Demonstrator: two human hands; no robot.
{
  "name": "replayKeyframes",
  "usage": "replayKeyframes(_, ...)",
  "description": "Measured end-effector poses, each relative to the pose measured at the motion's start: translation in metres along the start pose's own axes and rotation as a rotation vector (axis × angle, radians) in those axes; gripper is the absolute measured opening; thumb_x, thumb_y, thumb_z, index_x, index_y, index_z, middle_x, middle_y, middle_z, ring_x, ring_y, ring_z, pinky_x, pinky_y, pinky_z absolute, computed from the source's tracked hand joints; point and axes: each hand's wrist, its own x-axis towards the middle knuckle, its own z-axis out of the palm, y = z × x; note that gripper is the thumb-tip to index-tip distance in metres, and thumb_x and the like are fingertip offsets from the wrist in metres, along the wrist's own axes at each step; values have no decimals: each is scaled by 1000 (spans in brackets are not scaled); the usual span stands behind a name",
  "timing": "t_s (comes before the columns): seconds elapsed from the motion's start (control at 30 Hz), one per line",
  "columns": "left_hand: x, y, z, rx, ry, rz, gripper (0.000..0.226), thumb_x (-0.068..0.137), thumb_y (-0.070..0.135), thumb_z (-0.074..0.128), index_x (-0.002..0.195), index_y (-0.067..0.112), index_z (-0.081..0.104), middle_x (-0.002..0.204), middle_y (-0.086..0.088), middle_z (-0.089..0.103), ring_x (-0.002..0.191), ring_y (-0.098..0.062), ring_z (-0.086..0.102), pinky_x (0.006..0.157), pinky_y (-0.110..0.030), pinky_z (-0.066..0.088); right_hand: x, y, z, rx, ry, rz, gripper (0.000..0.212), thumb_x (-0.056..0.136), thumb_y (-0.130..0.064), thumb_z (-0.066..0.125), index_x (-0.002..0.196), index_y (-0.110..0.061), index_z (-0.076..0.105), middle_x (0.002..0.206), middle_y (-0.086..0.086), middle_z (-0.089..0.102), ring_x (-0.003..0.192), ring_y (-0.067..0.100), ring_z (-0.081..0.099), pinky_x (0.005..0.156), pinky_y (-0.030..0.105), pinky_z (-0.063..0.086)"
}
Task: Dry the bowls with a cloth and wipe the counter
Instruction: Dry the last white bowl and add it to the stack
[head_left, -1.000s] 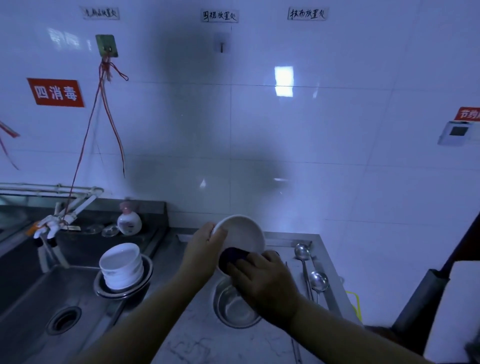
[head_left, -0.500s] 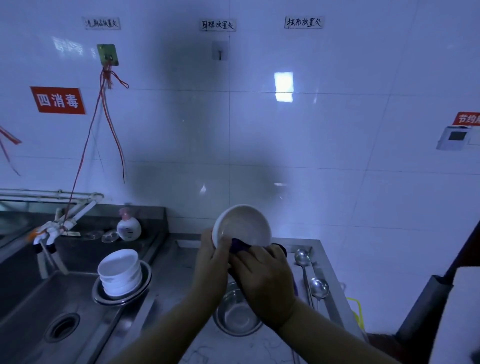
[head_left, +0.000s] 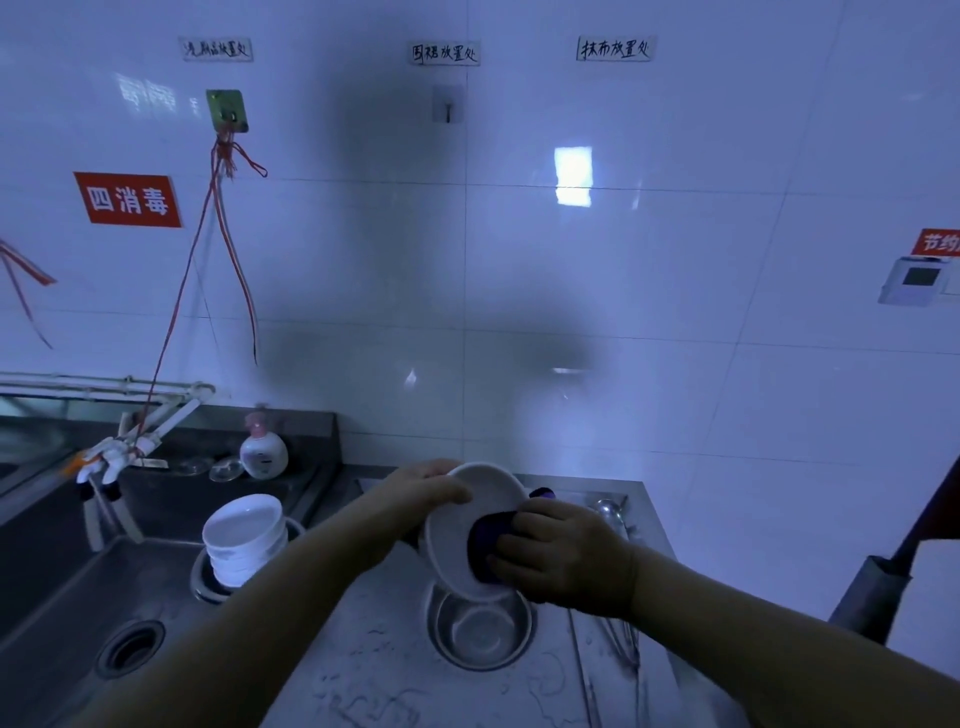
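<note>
Head view shows that you have tilted the white bowl (head_left: 470, 535) more steeply than a second ago, and its inside now faces your right hand (head_left: 563, 558). Your left hand (head_left: 421, 496) grips the upper rim with curled fingers. Your right hand presses the dark cloth (head_left: 485, 545) into the bowl, fingers curled on it; half a second ago the cloth was at the lower rim. I judge that this bowl is nearly dry. The stack of white bowls (head_left: 244, 538) waits in a metal dish at the sink edge, well apart to the left. A steel bowl (head_left: 478, 629) stands on the wet bench (head_left: 374, 649) directly below your hands, and ladles (head_left: 610, 512) lie near the right edge. Open room is on the left, between stack and steel bowl.
</note>
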Motion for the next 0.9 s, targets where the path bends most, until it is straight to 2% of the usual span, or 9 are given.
replayKeyframes(0.13,-2,-17,22,-163,370,110,58,63,37,54,120,26,54,107,-2,60,90,-18,58,68,-31,48,3,-16,7,-81,-1,133,12,91,-14,61,85,-17,71,81,-1,69,69,14,59,75,27,52)
replayKeyframes(0.2,-9,-31,32,-216,504,156,56,66,40,56,120,27,49,101,3,57,87,-14,56,63,-28,44,4,-27,10,-98,17,199,17,92,-11,58,85,-17,72,82,-1,70,70,14,60,74,27,54)
replayKeyframes(0.3,-12,-46,41,-345,517,199,36,80,24,67,113,24,51,99,-2,61,79,-12,62,56,-21,49,11,-39,8,-78,-10,293,16,89,-18,58,90,-18,73,86,-1,72,71,13,64,69,27,56)
replayKeyframes(0.37,-10,-50,50,-323,490,243,31,84,12,64,109,25,51,103,-2,61,82,-10,63,59,-18,50,19,-44,6,-78,-15,379,20,87,-22,57,97,-17,73,90,1,73,71,13,66,64,28,56)
replayKeyframes(0.5,-5,-45,58,-227,589,376,25,94,21,48,110,41,49,98,16,60,88,1,59,64,-15,49,40,-56,10,-76,28,524,21,90,-24,56,98,-14,73,85,2,73,70,14,66,61,29,56)
replayKeyframes(0.6,-2,-39,45,-206,524,417,23,88,36,43,109,43,51,98,21,60,88,4,58,66,-9,47,46,-61,13,-44,55,573,19,91,-26,58,99,-15,72,86,2,73,71,15,66,63,30,56)
replayKeyframes(0.73,1,-28,20,-121,395,427,26,82,35,44,104,40,57,98,17,62,85,4,57,65,-7,45,36,-44,15,-82,76,388,9,86,-19,67,88,-14,74,74,2,69,60,17,59,55,31,50)
replayKeyframes(0.83,4,-16,0,22,203,310,30,77,36,47,103,35,63,100,7,65,91,-10,59,75,-25,48,23,-22,10,-100,37,177,14,89,-14,63,80,-17,73,73,-1,67,60,16,56,58,29,49)
replayKeyframes(0.9,4,-11,-9,-14,105,208,32,74,35,51,101,32,66,100,2,67,90,-16,61,75,-29,49,21,-13,7,-102,-17,90,20,92,-13,58,78,-18,72,73,-3,66,62,15,55,62,27,48)
